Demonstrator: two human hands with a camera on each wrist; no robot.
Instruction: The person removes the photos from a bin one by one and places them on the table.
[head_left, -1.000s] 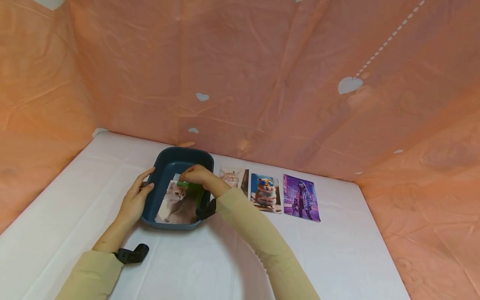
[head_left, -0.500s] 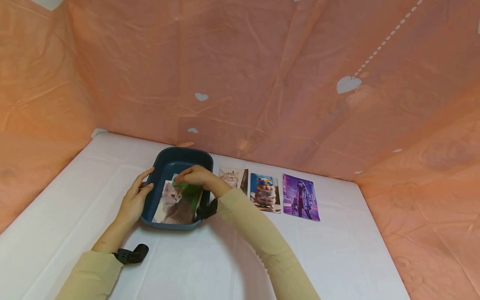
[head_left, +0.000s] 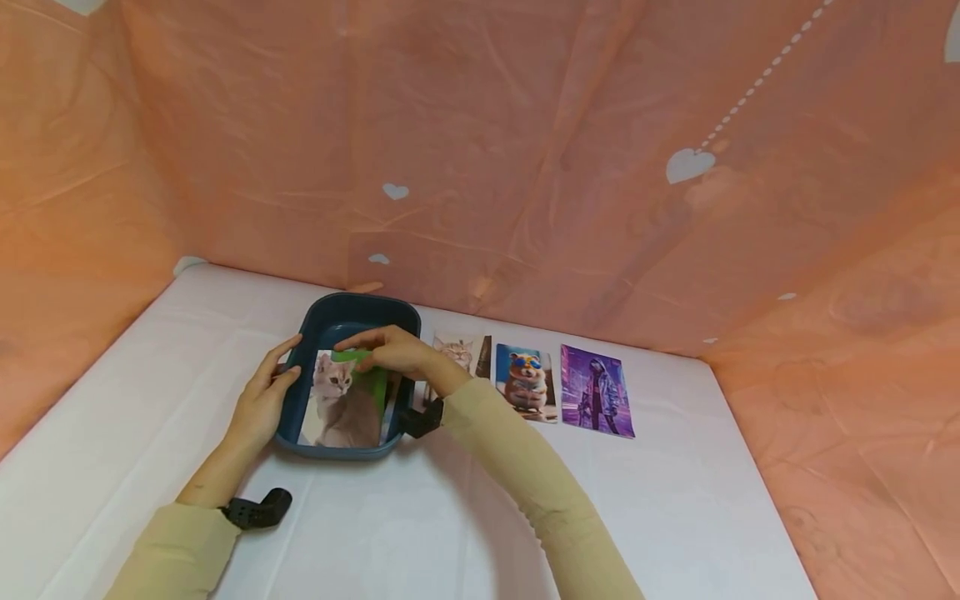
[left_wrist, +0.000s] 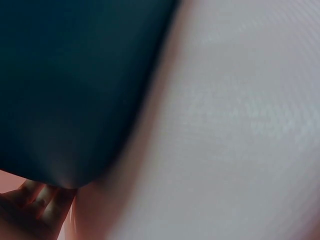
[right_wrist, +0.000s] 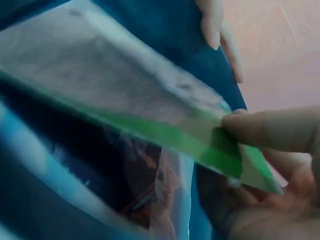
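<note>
On the left of the counter (head_left: 375, 533), holding the tray (head_left: 360, 308) by its side with the left hand (head_left: 258, 400), too dim underneath to tell how firmly. Inside the tray, pinching the kitten card (head_left: 345, 404) by its green corner with the right hand (head_left: 397, 354), tilted above another card (right_wrist: 150, 192). Shifted slightly leftward since a second ago, now with index finger (head_left: 356, 338) stretched out. Farther right, lying in an unmoved row: cat card (head_left: 455, 350), hamster card (head_left: 527, 385), hooded-figure card (head_left: 597, 392).
</note>
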